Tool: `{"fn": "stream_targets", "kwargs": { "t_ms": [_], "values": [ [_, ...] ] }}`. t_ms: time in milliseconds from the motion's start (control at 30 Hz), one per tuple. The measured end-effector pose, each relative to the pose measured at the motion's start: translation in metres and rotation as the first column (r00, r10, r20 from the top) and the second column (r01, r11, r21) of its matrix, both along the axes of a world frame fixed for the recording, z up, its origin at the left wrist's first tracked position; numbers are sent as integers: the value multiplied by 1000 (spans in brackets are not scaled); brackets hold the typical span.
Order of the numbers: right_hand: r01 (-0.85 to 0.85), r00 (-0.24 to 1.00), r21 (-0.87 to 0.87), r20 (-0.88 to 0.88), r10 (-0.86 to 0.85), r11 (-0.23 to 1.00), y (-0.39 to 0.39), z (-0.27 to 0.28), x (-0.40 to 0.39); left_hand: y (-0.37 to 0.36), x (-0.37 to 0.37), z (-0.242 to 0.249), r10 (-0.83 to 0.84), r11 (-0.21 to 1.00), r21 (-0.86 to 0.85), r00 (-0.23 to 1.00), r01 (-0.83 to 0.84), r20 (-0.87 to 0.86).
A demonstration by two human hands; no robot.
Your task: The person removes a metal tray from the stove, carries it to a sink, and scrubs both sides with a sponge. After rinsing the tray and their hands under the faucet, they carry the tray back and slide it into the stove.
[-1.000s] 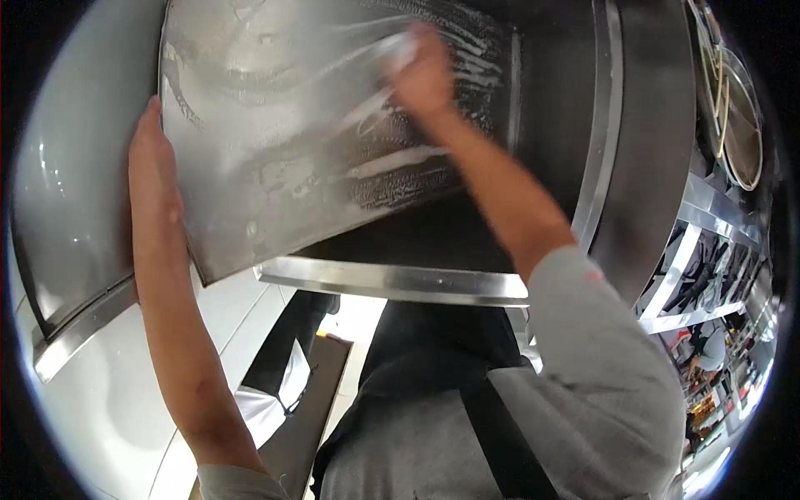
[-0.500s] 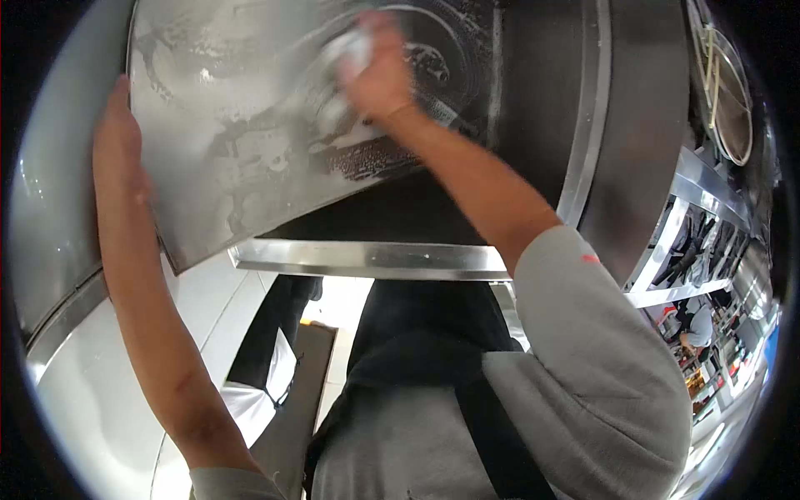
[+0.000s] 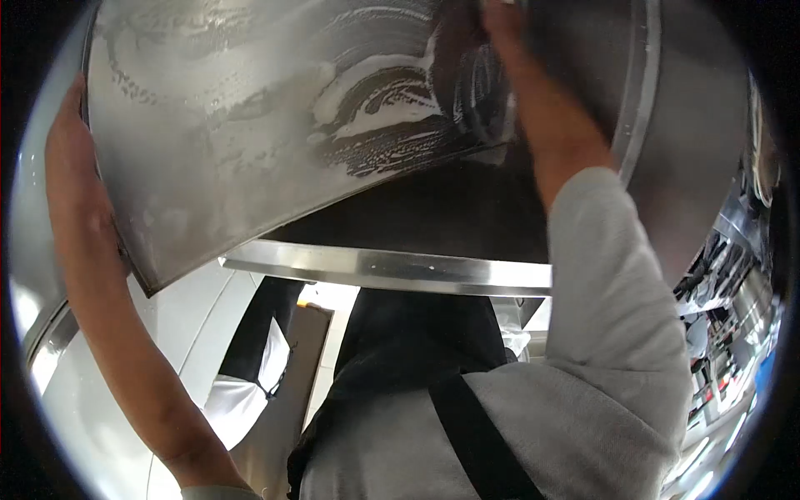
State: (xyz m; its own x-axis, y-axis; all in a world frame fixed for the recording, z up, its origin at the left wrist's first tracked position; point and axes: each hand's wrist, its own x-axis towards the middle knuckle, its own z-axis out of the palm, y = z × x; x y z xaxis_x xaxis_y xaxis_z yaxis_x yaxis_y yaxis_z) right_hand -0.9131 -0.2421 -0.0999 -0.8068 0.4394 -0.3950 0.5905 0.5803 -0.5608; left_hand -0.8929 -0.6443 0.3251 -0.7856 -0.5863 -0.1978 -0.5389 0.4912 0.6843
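Observation:
A large metal panel (image 3: 208, 167), flat and streaked with white foam (image 3: 392, 108), is tilted in front of me. My left hand (image 3: 77, 171) grips its left edge; some of the fingers are hidden against the rim. My right hand (image 3: 504, 25) is at the top edge of the view, over the panel's right part, blurred and partly cut off. The white wiping pad seen in it half a second ago is almost wholly out of view now. Wet, curved smears lie just below and left of this hand.
Beneath the panel is a dark metal basin with a shiny front rim (image 3: 392, 265), close to my body. White panelling (image 3: 179, 325) stands at the lower left. Another person's dark trouser leg (image 3: 254, 333) shows below. Racks with utensils (image 3: 721, 271) are at the right.
My right hand has swept up and to the right across the panel, leaving fresh foam streaks. The panel and my left hand appear further left, as the view has shifted.

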Motion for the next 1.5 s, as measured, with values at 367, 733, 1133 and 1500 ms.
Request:
{"fn": "stream_targets", "kwargs": {
  "t_ms": [367, 733, 1133, 1500],
  "values": [
    [-214, 977, 190, 32, 212, 958, -139, 132, 141, -29, -14, -5, -122, 991, -47, 989, 127, 87],
    [266, 917, -255, 366, -162, 930, -50, 73, 163, 27, 20, 42, -73, 997, 9, 994, 73, 83],
    [-616, 765, 338, 45, 642, 711, -239, 252, 195, -18, -6, -3, -176, 984, 4, 984, 176, 9],
    [-190, 934, 184, 337, 120, 964, -156, 114, 160, -19, -15, -7, -157, 987, -5, 986, 158, 53]
  ]
}}
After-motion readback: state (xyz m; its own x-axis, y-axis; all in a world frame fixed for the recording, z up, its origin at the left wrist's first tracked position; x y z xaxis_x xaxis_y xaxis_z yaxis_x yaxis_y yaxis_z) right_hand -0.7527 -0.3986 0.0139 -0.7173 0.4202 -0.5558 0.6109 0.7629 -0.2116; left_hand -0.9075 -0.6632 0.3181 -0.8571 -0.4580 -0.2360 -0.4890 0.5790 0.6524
